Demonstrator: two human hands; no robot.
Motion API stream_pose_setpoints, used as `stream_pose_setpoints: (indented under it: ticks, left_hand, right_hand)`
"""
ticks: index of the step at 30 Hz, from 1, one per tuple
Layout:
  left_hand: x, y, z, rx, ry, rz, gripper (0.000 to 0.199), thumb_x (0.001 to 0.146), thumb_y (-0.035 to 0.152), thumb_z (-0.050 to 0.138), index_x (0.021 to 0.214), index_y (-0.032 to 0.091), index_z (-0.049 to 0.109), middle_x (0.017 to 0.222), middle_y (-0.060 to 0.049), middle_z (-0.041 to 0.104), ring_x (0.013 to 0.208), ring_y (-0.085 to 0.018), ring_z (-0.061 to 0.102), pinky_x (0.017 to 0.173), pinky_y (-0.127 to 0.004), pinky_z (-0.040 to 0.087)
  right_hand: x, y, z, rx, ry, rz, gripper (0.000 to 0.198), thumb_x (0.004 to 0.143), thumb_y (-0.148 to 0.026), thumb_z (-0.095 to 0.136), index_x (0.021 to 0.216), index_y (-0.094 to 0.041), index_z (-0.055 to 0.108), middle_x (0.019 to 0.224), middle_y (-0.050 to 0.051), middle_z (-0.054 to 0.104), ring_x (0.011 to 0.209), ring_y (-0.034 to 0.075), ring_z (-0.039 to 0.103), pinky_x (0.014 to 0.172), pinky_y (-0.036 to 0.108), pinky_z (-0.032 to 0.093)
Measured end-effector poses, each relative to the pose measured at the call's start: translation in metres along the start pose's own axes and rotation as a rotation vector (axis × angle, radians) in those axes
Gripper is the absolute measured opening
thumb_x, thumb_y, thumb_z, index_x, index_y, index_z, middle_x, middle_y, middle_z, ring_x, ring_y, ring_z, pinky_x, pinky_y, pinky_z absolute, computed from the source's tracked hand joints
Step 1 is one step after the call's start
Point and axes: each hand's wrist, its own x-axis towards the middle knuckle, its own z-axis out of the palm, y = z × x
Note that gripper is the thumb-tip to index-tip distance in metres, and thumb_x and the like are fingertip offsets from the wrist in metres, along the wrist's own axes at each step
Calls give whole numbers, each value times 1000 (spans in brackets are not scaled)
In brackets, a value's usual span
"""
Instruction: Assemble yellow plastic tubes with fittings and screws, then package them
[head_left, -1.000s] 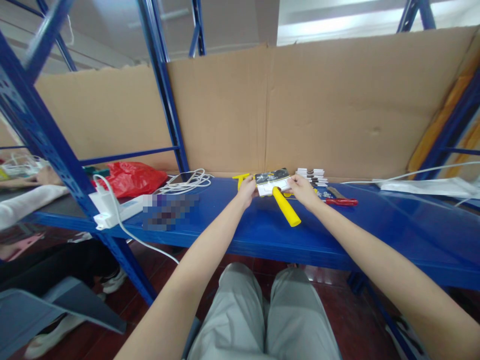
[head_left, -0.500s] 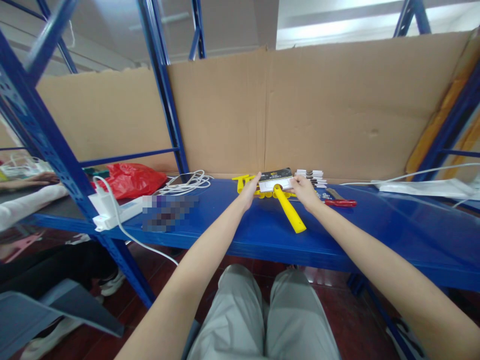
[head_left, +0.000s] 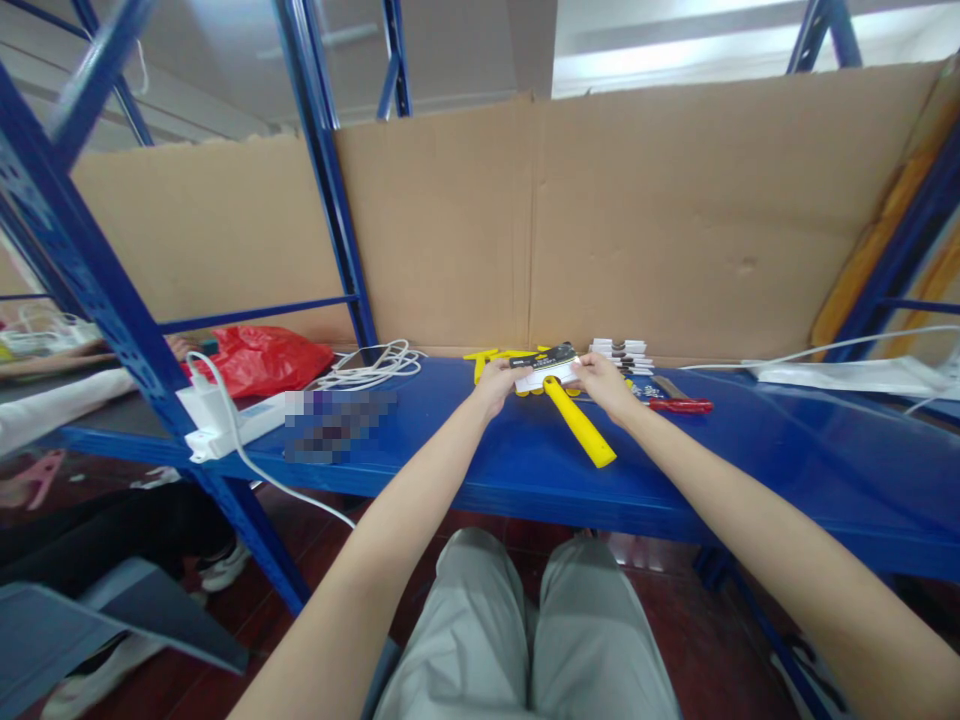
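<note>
Both hands hold a yellow-handled scraper (head_left: pixel 579 424) above the blue shelf, its handle slanting down toward me to the right. Across its wide head sits a black-and-white printed card (head_left: pixel 551 360). My left hand (head_left: pixel 495 388) grips the left end of the head, fingers closed. At the right end, my right hand (head_left: pixel 602 381) pinches the head and card between closed fingers. Behind the hands lie more yellow handles (head_left: pixel 484 362), partly hidden. A stack of black-and-white pieces (head_left: pixel 621 356) is just beyond my right hand, and a red-handled tool (head_left: pixel 681 405) lies beside my right wrist.
The blue shelf (head_left: pixel 765 450) is backed by cardboard (head_left: pixel 637 220). On the left are a power strip (head_left: pixel 247 425), coiled white cable (head_left: pixel 382 365) and a red plastic bag (head_left: pixel 266 362). A white packet (head_left: pixel 847 380) lies right. Another person's arm (head_left: pixel 60 365) is at far left.
The scraper's head has tilted, its right end now higher, and shifted slightly left. My left fingers have moved down along its left end. Both hands keep their hold.
</note>
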Motion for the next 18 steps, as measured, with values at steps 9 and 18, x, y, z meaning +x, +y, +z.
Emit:
stream_pose_setpoints:
  ticks: [9,18]
  left_hand:
    - [-6,4,2,14,108,-8,30,64,-8,70,81,14,58,64,2,65,57,-13,66,74,-34,60]
    - [-4,3,1,41,270,28,41,61,-7,74,93,15,59,70,2,66,65,-14,69,76,-33,58]
  right_hand:
    - [6,14,-4,-218,2,-159,27,81,-22,61,103,-22,46,108,9,66,89,19,68,82,40,58]
    - [-16,-3,-3,-734,-145,-314,47,79,-39,66,116,-16,48,98,12,66,88,26,66,81,42,52]
